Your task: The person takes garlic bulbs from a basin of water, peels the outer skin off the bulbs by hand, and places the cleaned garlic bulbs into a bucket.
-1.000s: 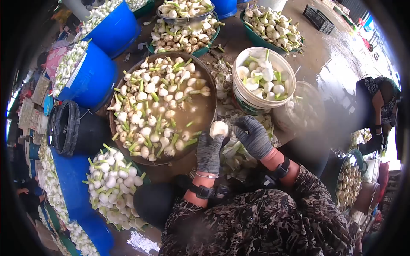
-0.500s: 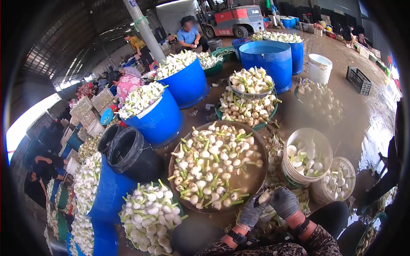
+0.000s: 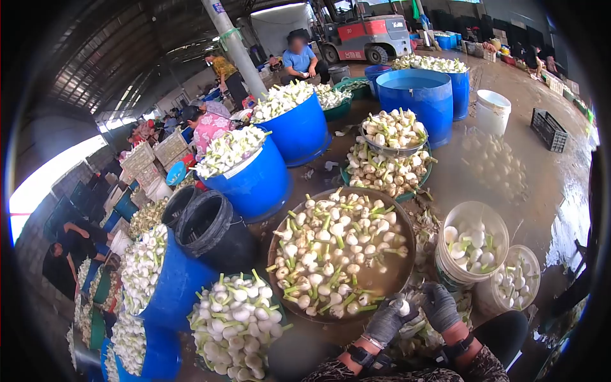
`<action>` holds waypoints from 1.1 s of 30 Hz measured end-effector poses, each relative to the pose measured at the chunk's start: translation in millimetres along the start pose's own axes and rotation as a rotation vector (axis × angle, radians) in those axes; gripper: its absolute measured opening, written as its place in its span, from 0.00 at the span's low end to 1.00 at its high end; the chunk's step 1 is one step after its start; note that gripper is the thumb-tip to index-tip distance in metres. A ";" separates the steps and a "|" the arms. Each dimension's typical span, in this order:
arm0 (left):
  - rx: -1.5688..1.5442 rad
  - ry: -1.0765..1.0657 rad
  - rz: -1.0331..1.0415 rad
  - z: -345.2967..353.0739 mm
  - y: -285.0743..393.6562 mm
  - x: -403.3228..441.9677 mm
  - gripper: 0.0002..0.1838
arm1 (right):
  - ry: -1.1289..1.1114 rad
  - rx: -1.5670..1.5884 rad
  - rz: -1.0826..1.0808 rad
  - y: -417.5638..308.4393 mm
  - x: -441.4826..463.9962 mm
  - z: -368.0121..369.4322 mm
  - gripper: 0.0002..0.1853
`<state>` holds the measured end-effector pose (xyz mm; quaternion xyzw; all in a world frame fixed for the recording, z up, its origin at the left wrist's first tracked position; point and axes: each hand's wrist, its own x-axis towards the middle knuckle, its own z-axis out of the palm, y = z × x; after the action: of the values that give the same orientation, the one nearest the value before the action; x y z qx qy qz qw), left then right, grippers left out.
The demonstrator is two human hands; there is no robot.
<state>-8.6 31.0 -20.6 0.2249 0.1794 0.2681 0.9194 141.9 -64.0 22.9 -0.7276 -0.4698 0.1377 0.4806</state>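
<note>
Near the bottom, my left hand [image 3: 387, 322], in a grey glove, closes around a white garlic bulb [image 3: 404, 308] whose pale top shows by the thumb. Just to its right, my right hand [image 3: 441, 308], gloved too, has curled fingers a small gap away from the bulb; anything inside them is hidden. In front of both hands lies a wide round basin [image 3: 278, 245] of brownish water, full of garlic bulbs with green stems [image 3: 331, 248]. Peelings and leaves [image 3: 414, 337] are heaped beneath my hands.
To the right stand two white buckets [image 3: 443, 261] [image 3: 485, 299] holding bulbs. A heap of white garlic [image 3: 235, 325] is at left. Blue drums [image 3: 254, 184], black buckets [image 3: 213, 239], a black crate [image 3: 548, 130] and a forklift [image 3: 369, 35] stand around. People sit farther back.
My hands have moved apart, and the bulb now sits in the left hand alone, showing a whiter surface. The whole view has shifted, placing the surroundings farther right and slightly lower.
</note>
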 end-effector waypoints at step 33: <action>0.543 0.051 0.056 20.4 10.4 -2.7 0.23 | 0.105 -0.080 0.031 -5.8 4.4 -11.5 0.07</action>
<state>-5.8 30.8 2.3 0.4612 0.2613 0.2410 0.8130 148.5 -66.5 34.5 -0.7598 -0.4376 0.0879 0.4727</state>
